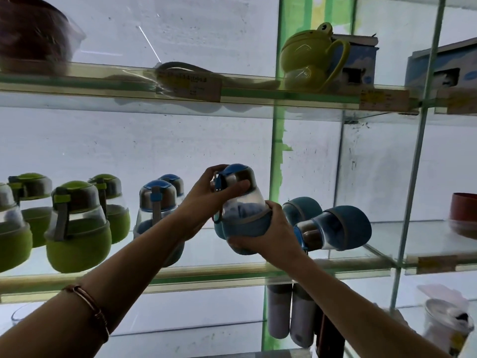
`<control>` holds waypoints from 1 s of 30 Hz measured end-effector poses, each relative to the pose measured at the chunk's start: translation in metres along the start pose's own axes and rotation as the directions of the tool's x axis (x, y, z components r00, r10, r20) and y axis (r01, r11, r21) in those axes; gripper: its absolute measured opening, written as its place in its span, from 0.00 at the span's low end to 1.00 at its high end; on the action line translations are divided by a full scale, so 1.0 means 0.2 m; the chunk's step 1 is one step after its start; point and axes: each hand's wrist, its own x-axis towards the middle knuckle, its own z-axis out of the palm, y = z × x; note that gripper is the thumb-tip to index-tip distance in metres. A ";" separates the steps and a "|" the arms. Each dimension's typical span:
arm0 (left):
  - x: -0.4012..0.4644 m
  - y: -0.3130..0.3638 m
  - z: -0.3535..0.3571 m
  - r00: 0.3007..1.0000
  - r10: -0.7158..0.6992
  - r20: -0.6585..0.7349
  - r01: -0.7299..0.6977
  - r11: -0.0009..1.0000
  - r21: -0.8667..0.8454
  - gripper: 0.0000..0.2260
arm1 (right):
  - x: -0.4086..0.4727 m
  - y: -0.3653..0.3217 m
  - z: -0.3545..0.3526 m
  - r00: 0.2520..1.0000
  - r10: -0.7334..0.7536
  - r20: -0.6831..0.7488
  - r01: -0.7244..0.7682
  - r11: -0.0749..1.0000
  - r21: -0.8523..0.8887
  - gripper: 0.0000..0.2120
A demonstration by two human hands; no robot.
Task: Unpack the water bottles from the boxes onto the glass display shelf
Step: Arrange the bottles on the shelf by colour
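Note:
A blue water bottle (242, 202) with a steel collar and blue sleeve is held just above the glass display shelf (232, 272), tilted slightly. My left hand (206, 200) grips its lid and neck. My right hand (271, 233) cups its blue base from below. Right of it, two blue bottles (335, 226) lie on their sides on the shelf. Two more blue bottles (157, 200) stand upright to the left, partly hidden by my left forearm. Several green bottles (77, 228) stand further left.
The upper shelf carries a green frog teapot (307, 58), blue boxes (361, 63) and a brown bowl (31, 37). A red bowl (463, 215) sits on the right-hand shelf. Grey tumblers (289, 313) and a glass jar (446, 324) stand on the shelf below.

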 end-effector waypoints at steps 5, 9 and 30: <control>0.01 0.00 -0.13 0.951 -0.086 0.296 0.129 0.983 -0.129 0.29 | 0.02 0.02 -0.07 0.970 0.087 0.226 -0.150 0.949 0.276 0.37; 0.02 -0.01 -0.12 0.950 -0.074 0.304 0.128 0.979 -0.161 0.27 | 0.04 0.03 -0.06 0.926 0.115 0.361 -0.238 0.918 0.318 0.41; -0.01 -0.16 -0.05 0.998 0.057 -0.008 -0.048 0.898 0.438 0.30 | 0.11 0.04 -0.05 0.919 0.147 0.365 -0.086 0.980 -0.177 0.32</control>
